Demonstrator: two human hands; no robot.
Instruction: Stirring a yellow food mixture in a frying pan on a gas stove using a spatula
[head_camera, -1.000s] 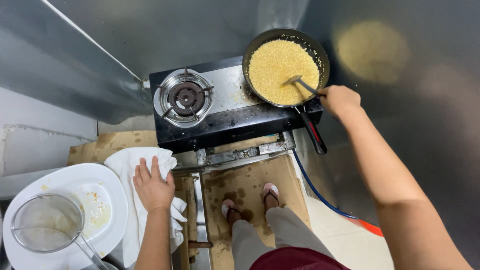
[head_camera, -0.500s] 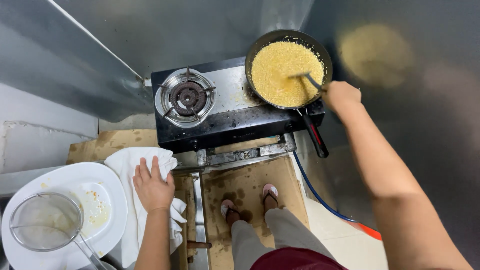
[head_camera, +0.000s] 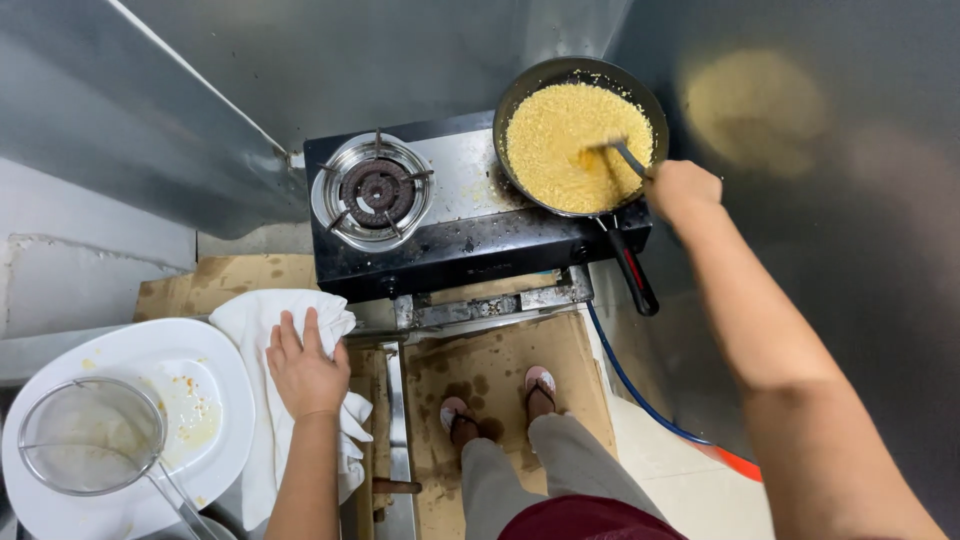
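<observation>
Steel-grey walls box in this tiny cooking corner, with a black two-burner gas stove (head_camera: 470, 235) sitting up against them and stained cardboard (head_camera: 500, 370) laid over the floor below it. On the stove's burner at 2 o'clock sits a black frying pan (head_camera: 582, 135) full of yellow crumbly grains (head_camera: 560, 150); its handle points down toward 5 o'clock. The other burner (head_camera: 375, 190), at 11 o'clock, has nothing on it.

Right hand (head_camera: 683, 190) is at the pan's rim, fingers clenched around a dark utensil (head_camera: 625, 155) whose tip is down in the grains. Can't tell exactly what kind of utensil it is, spatula or spoon.

Left hand (head_camera: 303, 365) lies flat at 8 o'clock, fingers released and spread, palm pressing on a white cloth (head_camera: 260, 320) on the tabletop. Just beside the cloth, at the 8 o'clock corner, a white plate (head_camera: 200, 370) with yellowish smears carries a wire mesh strainer (head_camera: 85, 435).

Two feet in sandals (head_camera: 497, 400) stand on the cardboard, and a blue hose (head_camera: 625, 385) runs along the floor near them.
</observation>
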